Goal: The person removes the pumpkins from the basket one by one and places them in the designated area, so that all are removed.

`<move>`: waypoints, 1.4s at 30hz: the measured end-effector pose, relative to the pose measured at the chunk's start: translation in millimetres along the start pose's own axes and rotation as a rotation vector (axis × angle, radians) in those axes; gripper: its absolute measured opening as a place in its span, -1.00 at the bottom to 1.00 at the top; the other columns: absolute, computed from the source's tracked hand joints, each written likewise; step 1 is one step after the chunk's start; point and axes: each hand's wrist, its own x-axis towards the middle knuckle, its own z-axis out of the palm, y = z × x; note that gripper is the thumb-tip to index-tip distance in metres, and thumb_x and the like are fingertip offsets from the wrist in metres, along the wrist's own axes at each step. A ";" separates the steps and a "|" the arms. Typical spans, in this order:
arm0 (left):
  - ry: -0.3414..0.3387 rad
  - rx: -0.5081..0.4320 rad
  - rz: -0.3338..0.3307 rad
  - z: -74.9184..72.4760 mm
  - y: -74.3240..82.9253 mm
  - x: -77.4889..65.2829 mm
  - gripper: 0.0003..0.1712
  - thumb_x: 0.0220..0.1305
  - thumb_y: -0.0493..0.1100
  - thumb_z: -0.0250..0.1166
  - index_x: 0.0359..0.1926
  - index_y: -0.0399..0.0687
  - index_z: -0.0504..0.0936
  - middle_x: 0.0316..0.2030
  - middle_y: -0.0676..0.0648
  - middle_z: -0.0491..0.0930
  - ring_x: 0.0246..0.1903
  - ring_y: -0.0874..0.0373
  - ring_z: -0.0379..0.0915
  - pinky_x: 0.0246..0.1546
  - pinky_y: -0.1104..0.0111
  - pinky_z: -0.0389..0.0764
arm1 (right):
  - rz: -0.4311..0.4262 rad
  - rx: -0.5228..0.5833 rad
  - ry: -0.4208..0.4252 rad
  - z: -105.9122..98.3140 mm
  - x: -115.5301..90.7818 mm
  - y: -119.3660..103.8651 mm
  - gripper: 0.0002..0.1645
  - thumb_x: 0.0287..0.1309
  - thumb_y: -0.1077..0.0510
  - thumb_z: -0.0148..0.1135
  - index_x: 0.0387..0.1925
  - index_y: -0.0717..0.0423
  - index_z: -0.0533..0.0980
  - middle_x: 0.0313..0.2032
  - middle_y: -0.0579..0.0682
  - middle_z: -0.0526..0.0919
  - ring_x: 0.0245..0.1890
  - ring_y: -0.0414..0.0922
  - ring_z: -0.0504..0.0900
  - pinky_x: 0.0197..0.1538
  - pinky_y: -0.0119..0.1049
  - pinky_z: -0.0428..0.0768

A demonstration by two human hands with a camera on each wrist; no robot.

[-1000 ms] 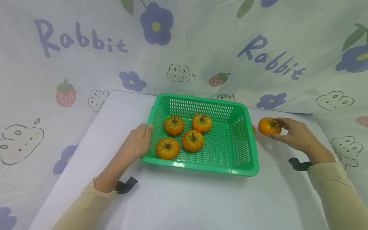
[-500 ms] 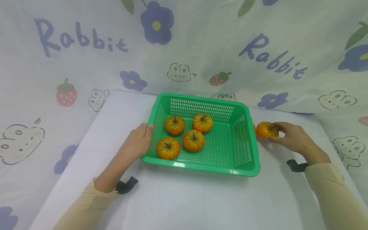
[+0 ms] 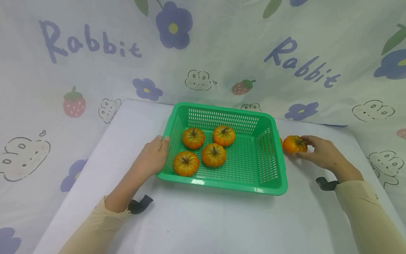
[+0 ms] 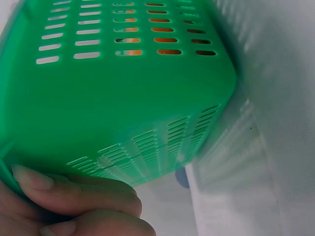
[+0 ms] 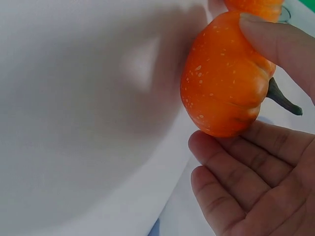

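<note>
A green plastic basket [image 3: 222, 183] with slotted walls stands on the white table, several small orange pumpkins [image 3: 214, 155] inside its left half. My left hand [image 3: 151, 157] grips the basket's left rim; in the left wrist view its curled fingers [image 4: 93, 196] show below the green wall. To the right of the basket, my right hand [image 3: 323, 153] holds another small pumpkin [image 3: 293, 144] between thumb and fingers. The right wrist view shows that pumpkin [image 5: 224, 78] on its side, its dark stem toward the palm. Beyond it lies one more pumpkin [image 5: 253, 7], mostly hidden behind the basket wall in the head view.
The white table [image 3: 203, 222] ends at a hanging cloth [image 3: 222, 46] printed with rabbits, flowers and strawberries at the back and sides. A black strap end [image 3: 139, 205] juts from the left wrist, and another black strap [image 3: 326, 184] from the right.
My right hand has moved slightly left and toward me, bringing its pumpkin down close to the basket's right side. The left hand and the basket have stayed in place.
</note>
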 end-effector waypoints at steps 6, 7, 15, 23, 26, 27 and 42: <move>-0.003 -0.002 -0.006 0.1 -0.2 0.0 -0.45 0.71 0.15 -0.36 -0.04 -0.21 0.36 -0.42 -0.20 0.45 -0.50 -0.01 0.43 -0.48 0.23 0.54 | -0.012 0.000 0.004 2.4 0.8 2.5 0.07 0.30 -0.23 0.41 0.47 0.43 0.21 0.31 0.52 0.39 0.31 0.50 0.30 0.23 0.51 0.33; -0.002 -0.002 -0.005 0.0 0.0 -0.1 -0.45 0.71 0.15 -0.36 -0.05 -0.21 0.36 -0.42 -0.20 0.45 -0.50 -0.01 0.43 -0.48 0.23 0.54 | -0.014 0.000 0.006 2.8 1.2 3.0 0.07 0.30 -0.23 0.41 0.47 0.43 0.21 0.31 0.52 0.39 0.31 0.50 0.30 0.23 0.51 0.33; -0.003 -0.007 -0.003 -0.1 1.0 -1.1 -0.46 0.71 0.14 -0.35 -0.05 -0.21 0.36 -0.42 -0.20 0.45 -0.50 -0.01 0.43 -0.48 0.23 0.54 | -0.023 0.020 0.001 5.7 2.0 3.4 0.12 0.29 -0.32 0.38 0.49 0.40 0.20 0.34 0.51 0.36 0.32 0.49 0.30 0.23 0.50 0.33; 0.005 -0.005 0.000 -0.1 0.7 -0.3 -0.45 0.71 0.13 -0.35 -0.05 -0.21 0.37 -0.43 -0.20 0.45 -0.51 -0.01 0.42 -0.49 0.23 0.53 | -0.022 0.017 -0.002 7.9 3.3 1.4 0.22 0.24 -0.39 0.40 0.51 0.41 0.17 0.36 0.53 0.33 0.34 0.50 0.27 0.24 0.51 0.32; 0.009 0.001 0.002 -0.3 0.6 0.0 -0.46 0.71 0.13 -0.35 -0.07 -0.21 0.37 -0.44 -0.19 0.44 -0.51 -0.02 0.41 -0.49 0.22 0.52 | -0.018 0.017 -0.007 7.8 3.7 0.4 0.23 0.23 -0.38 0.41 0.52 0.41 0.15 0.37 0.53 0.32 0.35 0.50 0.26 0.25 0.51 0.31; 0.010 0.002 0.002 -0.4 0.6 0.0 -0.46 0.71 0.13 -0.35 -0.07 -0.20 0.37 -0.44 -0.19 0.44 -0.51 -0.02 0.41 -0.49 0.22 0.51 | -0.018 0.018 -0.009 7.6 3.9 0.3 0.24 0.23 -0.38 0.41 0.52 0.41 0.15 0.37 0.53 0.32 0.35 0.50 0.25 0.25 0.51 0.31; 0.001 -0.002 0.005 -1.7 1.5 -0.6 -0.43 0.70 0.15 -0.36 -0.05 -0.22 0.36 -0.43 -0.19 0.43 -0.50 -0.01 0.40 -0.49 0.23 0.50 | -0.021 0.006 0.002 -0.9 -1.6 -1.5 0.27 0.22 -0.43 0.38 0.54 0.39 0.13 0.43 0.51 0.26 0.39 0.50 0.20 0.28 0.52 0.25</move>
